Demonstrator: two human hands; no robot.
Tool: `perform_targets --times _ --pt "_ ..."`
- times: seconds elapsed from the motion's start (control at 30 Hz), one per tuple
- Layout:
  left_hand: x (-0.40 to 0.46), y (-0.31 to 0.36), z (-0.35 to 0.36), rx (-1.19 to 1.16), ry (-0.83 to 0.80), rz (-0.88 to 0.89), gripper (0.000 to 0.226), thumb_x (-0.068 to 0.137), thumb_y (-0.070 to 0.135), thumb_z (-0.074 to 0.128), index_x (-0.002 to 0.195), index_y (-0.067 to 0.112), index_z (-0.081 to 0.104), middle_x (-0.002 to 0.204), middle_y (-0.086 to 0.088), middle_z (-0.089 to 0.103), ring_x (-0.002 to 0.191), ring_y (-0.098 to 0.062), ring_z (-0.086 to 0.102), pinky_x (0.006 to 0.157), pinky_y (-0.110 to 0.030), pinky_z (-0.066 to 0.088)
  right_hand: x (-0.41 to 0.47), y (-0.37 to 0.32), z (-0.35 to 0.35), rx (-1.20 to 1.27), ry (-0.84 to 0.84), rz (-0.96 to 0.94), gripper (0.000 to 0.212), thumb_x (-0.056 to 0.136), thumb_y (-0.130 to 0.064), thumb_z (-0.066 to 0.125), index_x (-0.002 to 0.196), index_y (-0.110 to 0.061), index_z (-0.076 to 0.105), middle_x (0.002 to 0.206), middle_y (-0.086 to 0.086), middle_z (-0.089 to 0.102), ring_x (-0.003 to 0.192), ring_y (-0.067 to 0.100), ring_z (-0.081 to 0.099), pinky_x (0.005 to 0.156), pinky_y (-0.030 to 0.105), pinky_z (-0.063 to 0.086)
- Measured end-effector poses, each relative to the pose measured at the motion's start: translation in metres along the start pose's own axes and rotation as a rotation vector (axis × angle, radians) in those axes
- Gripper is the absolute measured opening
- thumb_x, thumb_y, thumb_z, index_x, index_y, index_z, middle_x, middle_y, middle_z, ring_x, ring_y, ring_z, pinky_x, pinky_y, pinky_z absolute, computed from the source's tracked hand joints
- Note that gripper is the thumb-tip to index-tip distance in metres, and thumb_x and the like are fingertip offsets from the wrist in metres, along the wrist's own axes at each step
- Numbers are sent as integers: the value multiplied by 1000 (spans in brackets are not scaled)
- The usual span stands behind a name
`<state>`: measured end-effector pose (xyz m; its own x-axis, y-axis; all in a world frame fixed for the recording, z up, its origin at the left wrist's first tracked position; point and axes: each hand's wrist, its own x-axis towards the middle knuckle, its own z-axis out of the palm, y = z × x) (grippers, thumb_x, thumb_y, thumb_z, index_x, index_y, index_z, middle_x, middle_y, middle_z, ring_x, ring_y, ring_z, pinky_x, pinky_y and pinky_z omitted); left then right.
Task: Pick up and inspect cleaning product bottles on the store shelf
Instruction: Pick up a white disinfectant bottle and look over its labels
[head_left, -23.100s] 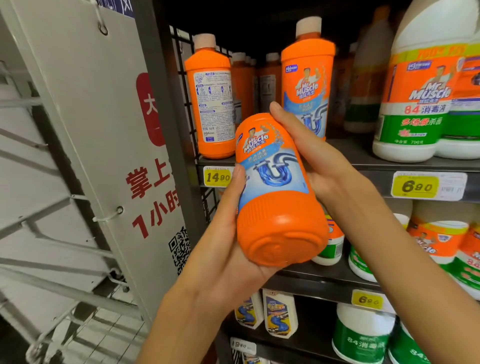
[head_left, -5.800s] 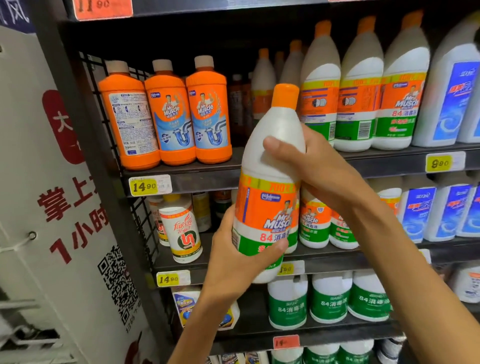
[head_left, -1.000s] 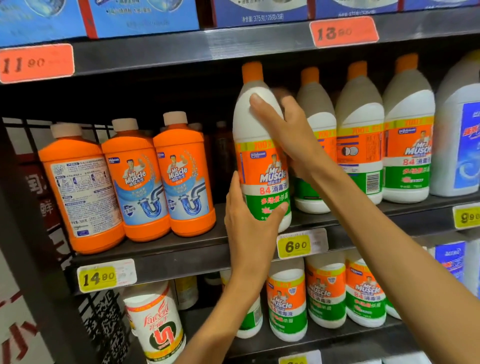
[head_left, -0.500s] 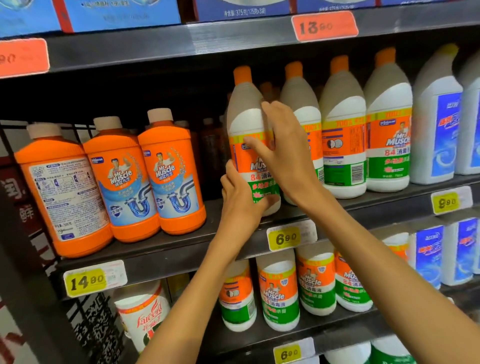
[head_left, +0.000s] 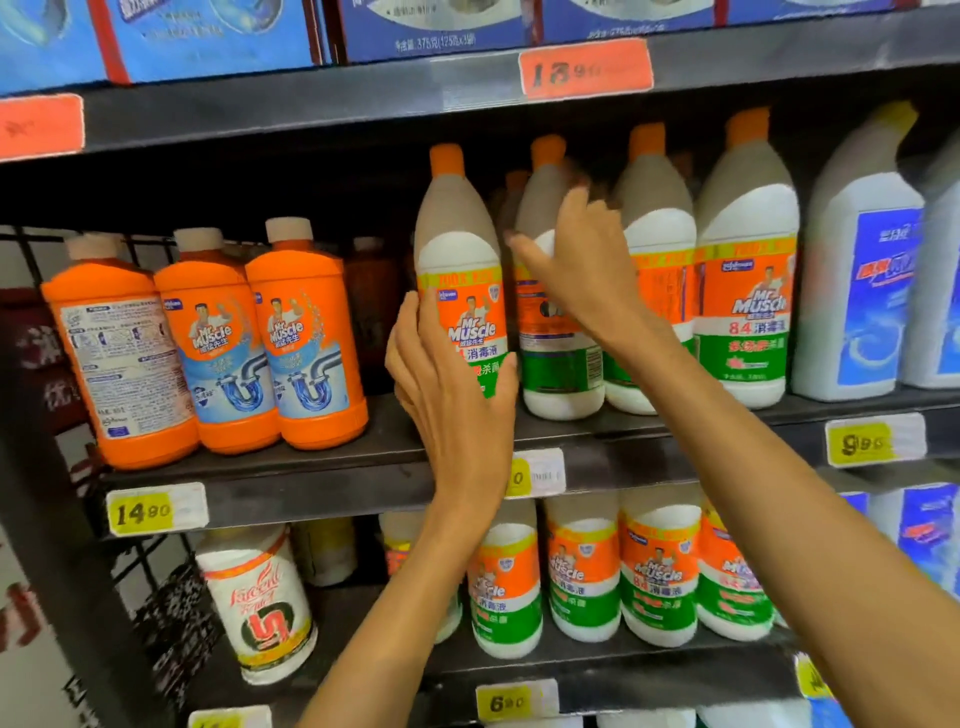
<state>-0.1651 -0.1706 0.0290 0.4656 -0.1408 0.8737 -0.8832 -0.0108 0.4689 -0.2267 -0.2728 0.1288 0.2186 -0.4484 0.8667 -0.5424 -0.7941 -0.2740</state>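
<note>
A white Mr Muscle 84 disinfectant bottle (head_left: 457, 244) with an orange cap stands upright on the dark middle shelf (head_left: 311, 467), leftmost in a row of like bottles (head_left: 743, 291). My left hand (head_left: 452, 395) wraps around its lower part, fingers on the left side and thumb across the green label. My right hand (head_left: 576, 270) hovers just right of it with fingers spread, in front of the neighbouring bottle, holding nothing.
Three orange drain cleaner bottles (head_left: 306, 338) stand to the left on the same shelf. White bottles with blue labels (head_left: 862, 291) are at the right. Shorter 84 bottles (head_left: 582, 571) and a white canister (head_left: 260, 603) fill the shelf below. Blue boxes (head_left: 208, 31) sit on top.
The bottle has been set down upright on the shelf. My right hand has let go of it and drawn off to the right; my left hand stays on it.
</note>
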Motion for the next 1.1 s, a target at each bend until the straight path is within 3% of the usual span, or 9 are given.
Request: perform_targets --times 0.17,0.3,0.4,0.5,0.57,0.73,0.83,0.93,1.1 --pt "-3 4 17 -31 -164 -253 90 85 7 67 150 9 4 154 -13 17 140 -28 20 113 -41 25 -4 10 -16 292 47 -60 71 81 -37 71 128 3 38 125 21 48 115 34 44 88 30 32" --pt "-5 1 15 -130 -179 -267 82 89 14 64 150 14 9 153 -7 24 137 -20 31 109 -29 31 -19 14 -31 642 6 -97 86 71 -30 80 137 -4 33 131 13 40 120 22 43 100 27 37" --pt "-4 1 10 -150 -183 -271 70 94 22 56 150 15 16 154 -5 28 138 -18 32 114 -33 29 -29 17 -37 856 -63 -69 76 71 -24 81 134 -11 39 123 -1 48 111 12 50 94 29 46" --pt "-14 14 3 -168 -123 -175 61 97 33 47 150 15 22 157 -2 20 140 -3 18 103 2 14 -37 23 -46 942 14 -85 65 73 -20 80 127 -13 43 112 -9 51 100 4 53 85 19 49" --pt "-23 29 -2 -295 -164 -124 62 94 44 45 147 18 29 151 4 32 134 2 29 97 5 22 -41 25 -56 1030 27 -32 57 76 -20 78 121 -20 44 106 -13 53 96 3 57 80 17 51" --pt "-42 59 -21 -688 -525 -265 59 70 55 62 121 26 55 111 14 69 105 -2 63 81 -14 50 -53 28 -87 1406 -219 232 34 81 -22 71 111 -12 59 94 6 71 83 19 71 69 30 57" --pt "-60 60 -34 -904 -734 -492 81 51 61 80 119 24 57 111 4 71 105 -15 67 85 -27 55 -66 30 -96 1501 -414 263 33 77 -27 69 106 -11 63 87 7 74 79 21 71 66 30 56" --pt "-79 56 -41 -1035 -793 -684 98 35 63 86 118 18 59 109 -4 72 102 -21 68 81 -30 57 -77 37 -91 1607 -574 283 27 82 -35 64 99 -17 71 94 7 74 87 21 71 72 31 57" --pt "-102 50 -45 -1399 -907 -1066 106 33 50 93 122 2 61 111 -26 65 91 -38 67 79 -48 55 -76 46 -77 1855 -698 535 57 79 -51 53 114 -7 64 109 14 66 108 29 60 93 41 49"
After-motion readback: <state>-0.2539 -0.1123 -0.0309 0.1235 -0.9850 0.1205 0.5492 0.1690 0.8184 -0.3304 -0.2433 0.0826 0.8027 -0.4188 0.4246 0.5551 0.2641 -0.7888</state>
